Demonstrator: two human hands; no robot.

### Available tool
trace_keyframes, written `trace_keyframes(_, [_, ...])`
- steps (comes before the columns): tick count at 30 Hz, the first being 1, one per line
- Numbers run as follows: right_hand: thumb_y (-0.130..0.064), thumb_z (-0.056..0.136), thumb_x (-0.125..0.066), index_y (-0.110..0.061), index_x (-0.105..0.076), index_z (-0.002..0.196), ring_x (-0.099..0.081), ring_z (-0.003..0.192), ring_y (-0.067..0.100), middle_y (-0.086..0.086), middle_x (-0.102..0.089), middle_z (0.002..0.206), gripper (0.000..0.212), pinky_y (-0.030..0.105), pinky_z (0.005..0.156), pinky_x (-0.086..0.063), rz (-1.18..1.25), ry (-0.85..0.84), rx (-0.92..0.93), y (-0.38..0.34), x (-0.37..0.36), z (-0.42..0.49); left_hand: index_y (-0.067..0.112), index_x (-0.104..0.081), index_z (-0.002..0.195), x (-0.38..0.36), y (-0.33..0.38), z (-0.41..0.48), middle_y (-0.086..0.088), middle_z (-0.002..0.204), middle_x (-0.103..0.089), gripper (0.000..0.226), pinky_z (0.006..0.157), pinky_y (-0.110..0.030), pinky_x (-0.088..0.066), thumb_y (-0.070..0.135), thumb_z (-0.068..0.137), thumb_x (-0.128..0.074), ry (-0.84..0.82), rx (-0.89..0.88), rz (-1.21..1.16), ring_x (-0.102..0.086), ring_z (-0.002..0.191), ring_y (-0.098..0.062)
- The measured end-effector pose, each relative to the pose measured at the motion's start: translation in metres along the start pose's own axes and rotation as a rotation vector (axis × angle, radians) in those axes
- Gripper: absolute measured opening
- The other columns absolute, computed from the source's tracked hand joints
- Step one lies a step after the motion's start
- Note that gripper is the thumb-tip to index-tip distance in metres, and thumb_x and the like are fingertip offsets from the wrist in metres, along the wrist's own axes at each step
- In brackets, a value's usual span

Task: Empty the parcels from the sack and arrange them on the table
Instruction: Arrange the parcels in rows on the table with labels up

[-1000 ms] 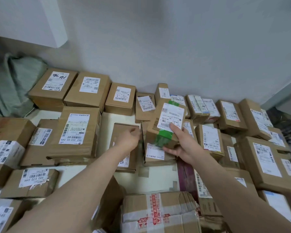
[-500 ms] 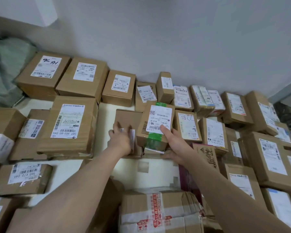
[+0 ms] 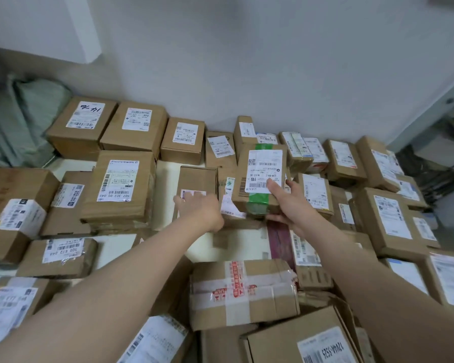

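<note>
The left hand (image 3: 199, 212) lies flat, fingers straight, on a small plain brown cardboard box (image 3: 197, 180), probably sliding it to open a gap. The right hand (image 3: 286, 205) grips a green-taped brown carton (image 3: 258, 203), thumb on its white label (image 3: 264, 171), tilted above the rows on the white table (image 3: 244, 241), likely awaiting that slot. The grey-green sack (image 3: 24, 121) slumps far left.

Brown cardboard parcels (image 3: 121, 184) with white labels, packed flat in rows across the white table (image 3: 247, 247), green-taped parcel (image 3: 260, 179) raised label-up above the table's middle, green woven sack (image 3: 29, 119) slumped at the table's far left corner
</note>
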State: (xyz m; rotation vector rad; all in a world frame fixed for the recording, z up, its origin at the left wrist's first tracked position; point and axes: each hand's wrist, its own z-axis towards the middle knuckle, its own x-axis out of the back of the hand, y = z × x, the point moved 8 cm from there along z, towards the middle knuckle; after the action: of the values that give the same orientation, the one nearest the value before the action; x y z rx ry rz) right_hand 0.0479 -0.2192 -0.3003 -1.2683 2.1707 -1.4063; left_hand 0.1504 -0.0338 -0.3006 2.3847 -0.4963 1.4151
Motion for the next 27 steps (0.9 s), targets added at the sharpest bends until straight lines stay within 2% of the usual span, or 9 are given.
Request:
trace_keyframes(3, [-0.051,0.084,-0.068,-0.027,-0.028,0.143,-0.069,0.097,0.021,0.0,-0.059,0.129,0.076,0.032,0.063,-0.059,-0.018,0.083,0.057,-0.005,0.023,-0.022,0.027,-0.039,0.141,-0.03,0.041,-0.041,-0.013,0.146,-0.038,0.074,0.113,-0.061,-0.011,0.056,0.08,-0.068,-0.241,-0.272,0.056,-0.024,0.139,-0.036])
trace_keyframes(5, [-0.055,0.08,-0.07,-0.029,-0.025,0.145,-0.068,0.099,0.022,0.001,-0.055,0.133,0.084,0.03,0.061,-0.058,-0.02,0.124,0.083,-0.004,0.036,-0.033,0.035,-0.022,0.151,-0.049,0.063,-0.07,-0.015,0.153,-0.024,0.1,0.112,-0.065,-0.009,0.066,0.071,-0.072,-0.323,-0.392,0.18,-0.016,0.143,-0.037])
trace_keyframes(9, [-0.05,0.084,-0.068,-0.026,-0.021,0.148,-0.067,0.1,0.02,0.001,-0.056,0.133,0.083,0.032,0.066,-0.059,-0.021,0.124,0.11,0.004,0.049,-0.055,0.037,0.021,0.15,-0.084,0.086,-0.105,-0.023,0.156,-0.001,0.132,0.109,-0.073,-0.003,0.065,0.066,-0.076,-0.368,-0.446,0.383,0.001,0.145,-0.044])
trace_keyframes(11, [-0.05,0.086,-0.067,-0.027,-0.018,0.149,-0.066,0.102,0.02,0.001,-0.057,0.133,0.083,0.034,0.069,-0.06,-0.042,0.109,0.104,0.01,0.051,-0.064,0.038,0.03,0.146,-0.091,0.083,-0.107,-0.025,0.155,0.003,0.139,0.109,-0.073,-0.006,0.066,0.063,-0.078,-0.376,-0.417,0.356,0.002,0.144,-0.045])
trace_keyframes(16, [-0.058,0.078,-0.07,-0.036,-0.018,0.148,-0.065,0.105,0.021,0.001,-0.058,0.133,0.09,0.039,0.078,-0.06,-0.088,0.115,0.061,0.026,0.062,-0.079,0.047,0.019,0.148,-0.083,0.05,-0.097,-0.018,0.155,-0.01,0.129,0.116,-0.06,-0.01,0.065,0.064,-0.077,-0.294,-0.411,0.174,-0.008,0.144,-0.038])
trace_keyframes(19, [-0.059,0.077,-0.07,-0.037,-0.019,0.148,-0.064,0.106,0.022,0.001,-0.056,0.134,0.09,0.041,0.08,-0.06,-0.103,0.13,0.03,0.033,0.066,-0.083,0.044,0.015,0.15,-0.079,0.044,-0.101,-0.015,0.157,-0.005,0.123,0.115,-0.062,-0.008,0.059,0.069,-0.076,-0.237,-0.46,0.162,-0.004,0.145,-0.037])
trace_keyframes(22, [-0.053,0.084,-0.067,-0.03,-0.02,0.149,-0.062,0.106,0.023,0.004,-0.055,0.133,0.084,0.039,0.079,-0.06,-0.085,0.129,-0.003,0.037,0.061,-0.086,0.042,0.022,0.149,-0.085,0.048,-0.11,-0.019,0.157,-0.003,0.13,0.113,-0.065,-0.005,0.047,0.068,-0.08,-0.229,-0.463,0.275,0.0,0.145,-0.04])
trace_keyframes(24, [-0.052,0.085,-0.066,-0.027,-0.022,0.148,-0.061,0.108,0.024,0.003,-0.053,0.131,0.08,0.04,0.081,-0.06,-0.078,0.137,-0.002,0.034,0.056,-0.088,0.042,0.017,0.15,-0.08,0.045,-0.105,-0.018,0.154,-0.013,0.131,0.114,-0.059,-0.014,0.045,0.065,-0.083,-0.184,-0.437,0.228,-0.012,0.142,-0.04])
trace_keyframes(27, [-0.052,0.086,-0.065,-0.023,-0.028,0.144,-0.063,0.105,0.024,0.003,-0.054,0.13,0.075,0.04,0.079,-0.06,-0.022,0.205,0.05,0.021,0.059,-0.086,0.042,0.001,0.153,-0.057,0.019,-0.089,-0.015,0.151,-0.025,0.125,0.11,-0.049,-0.03,0.047,0.061,-0.083,-0.226,-0.346,-0.032,-0.027,0.136,-0.037])
